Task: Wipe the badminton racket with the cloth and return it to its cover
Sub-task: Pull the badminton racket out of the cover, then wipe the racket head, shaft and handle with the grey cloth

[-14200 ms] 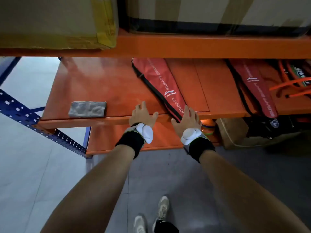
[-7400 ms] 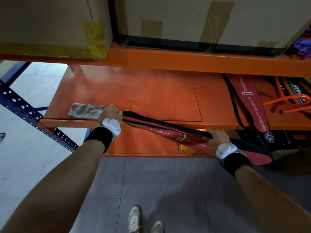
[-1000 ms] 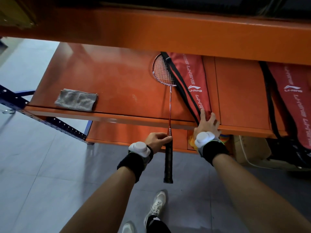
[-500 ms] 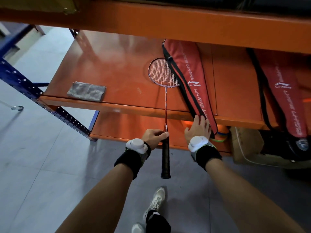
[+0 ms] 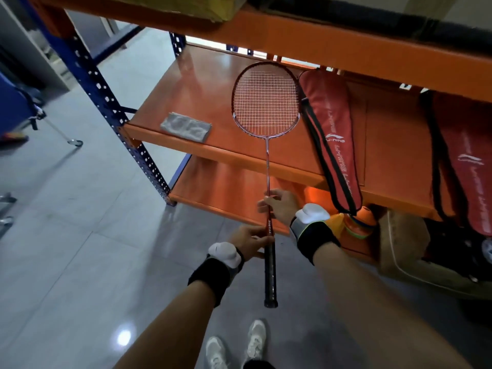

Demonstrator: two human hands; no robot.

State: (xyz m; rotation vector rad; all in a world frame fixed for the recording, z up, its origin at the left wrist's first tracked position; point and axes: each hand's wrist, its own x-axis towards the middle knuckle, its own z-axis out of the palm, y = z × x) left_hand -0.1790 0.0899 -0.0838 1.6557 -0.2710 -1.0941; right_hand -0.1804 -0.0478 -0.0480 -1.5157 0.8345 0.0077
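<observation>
The red badminton racket (image 5: 266, 102) is held upright in front of the orange shelf (image 5: 213, 153), fully out of its cover. My left hand (image 5: 251, 242) grips the top of the black handle. My right hand (image 5: 279, 207) pinches the thin shaft just above it. The red cover (image 5: 328, 134) lies flat on the shelf to the right of the racket head, its narrow end hanging over the front edge. A folded grey cloth (image 5: 186, 127) lies on the shelf to the left, near the front edge, apart from both hands.
A second red cover (image 5: 464, 166) lies at the shelf's right. An orange upper beam (image 5: 346, 49) crosses overhead. A blue perforated upright (image 5: 111, 107) stands at left. Coloured cones (image 5: 356, 222) and a bag sit below on the right. Grey tiled floor lies underfoot.
The racket has come fully clear of the cover and been lifted off the shelf. My right hand left the cover's end and took the shaft. The view has swung left.
</observation>
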